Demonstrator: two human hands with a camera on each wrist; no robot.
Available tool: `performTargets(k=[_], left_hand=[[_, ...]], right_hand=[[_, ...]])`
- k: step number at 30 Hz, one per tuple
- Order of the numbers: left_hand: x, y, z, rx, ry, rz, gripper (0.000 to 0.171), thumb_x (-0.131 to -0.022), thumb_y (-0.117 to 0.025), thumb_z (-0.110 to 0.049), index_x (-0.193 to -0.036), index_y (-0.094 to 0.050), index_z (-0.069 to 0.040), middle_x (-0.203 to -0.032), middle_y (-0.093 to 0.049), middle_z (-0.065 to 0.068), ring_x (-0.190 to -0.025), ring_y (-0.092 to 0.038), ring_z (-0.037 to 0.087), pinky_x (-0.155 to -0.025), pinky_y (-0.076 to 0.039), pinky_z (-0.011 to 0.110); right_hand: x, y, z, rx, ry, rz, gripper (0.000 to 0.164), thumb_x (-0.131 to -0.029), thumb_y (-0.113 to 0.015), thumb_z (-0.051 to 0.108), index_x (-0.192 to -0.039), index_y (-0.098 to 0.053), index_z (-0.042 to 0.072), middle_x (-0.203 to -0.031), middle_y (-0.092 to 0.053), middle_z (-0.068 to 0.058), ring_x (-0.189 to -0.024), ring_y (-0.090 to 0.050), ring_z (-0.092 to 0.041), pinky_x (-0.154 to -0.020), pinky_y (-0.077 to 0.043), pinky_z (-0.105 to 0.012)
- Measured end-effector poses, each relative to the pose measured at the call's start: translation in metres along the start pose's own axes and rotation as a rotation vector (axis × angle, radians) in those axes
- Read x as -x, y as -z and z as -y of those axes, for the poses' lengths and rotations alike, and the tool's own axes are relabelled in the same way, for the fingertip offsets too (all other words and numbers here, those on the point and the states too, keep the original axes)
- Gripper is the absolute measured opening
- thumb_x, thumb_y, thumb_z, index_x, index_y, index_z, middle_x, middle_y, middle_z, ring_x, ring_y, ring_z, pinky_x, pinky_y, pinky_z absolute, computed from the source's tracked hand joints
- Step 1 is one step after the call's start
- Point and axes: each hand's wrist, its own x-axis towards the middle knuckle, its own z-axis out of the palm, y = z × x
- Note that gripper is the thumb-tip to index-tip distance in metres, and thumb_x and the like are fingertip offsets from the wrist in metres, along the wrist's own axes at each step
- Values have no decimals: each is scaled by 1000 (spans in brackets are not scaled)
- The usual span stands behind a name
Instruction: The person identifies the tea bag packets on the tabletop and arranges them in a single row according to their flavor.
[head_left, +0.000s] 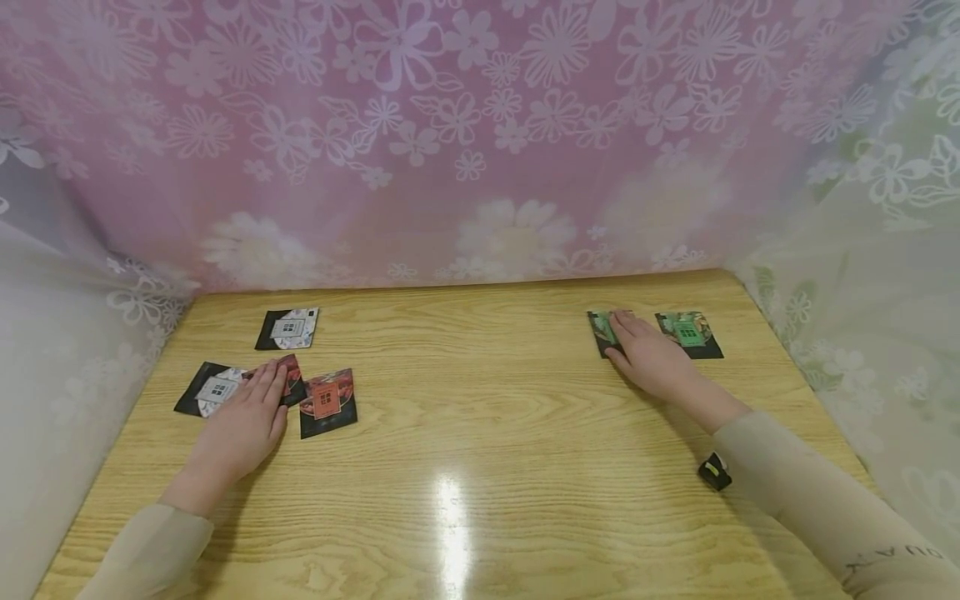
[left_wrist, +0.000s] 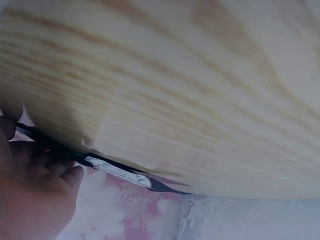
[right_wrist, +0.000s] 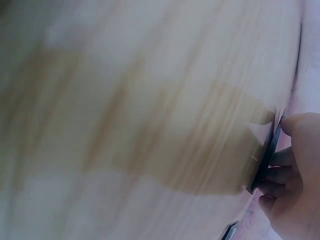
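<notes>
One red-black packet [head_left: 296,385], one green-black packet [head_left: 600,332], both flat.

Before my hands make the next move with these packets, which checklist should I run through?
1. Left hand touches left red packet: ok.
2. Right hand touches left green packet: ok.
3. Right green packet uncovered: ok.
4. Back white-patterned packet in one row with front white-patterned packet: not ok, it lies farther back.
5. Left red packet clear of front white-patterned packet: cannot tell, left hand partly hides it.
</notes>
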Motion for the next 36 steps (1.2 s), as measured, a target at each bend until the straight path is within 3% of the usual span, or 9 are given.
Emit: performTargets(k=[22,36], left_hand=[[1,-1,0,0,0,-6,65,-111,-48,-23,-161,-30,14,-167,-29,37,-155,-33,54,-129,-32,64],[1,0,0,8,1,-14,65,-110,-48,-23,-161,-31,14,-167,-29,37,-155,-33,54,-129,-31,64]], right_hand=[[4,1,-4,-14,-8,5,66,-113,-53,29,-161,-33,-12,-168,-30,-35,-154,-34,-53,-124,-36,-68],[-3,16,16,-25,55,-51,66,-111,-56,27,-159,-36,-13,-165,-37,-34,-154,-37,-52,-128,-34,-64]])
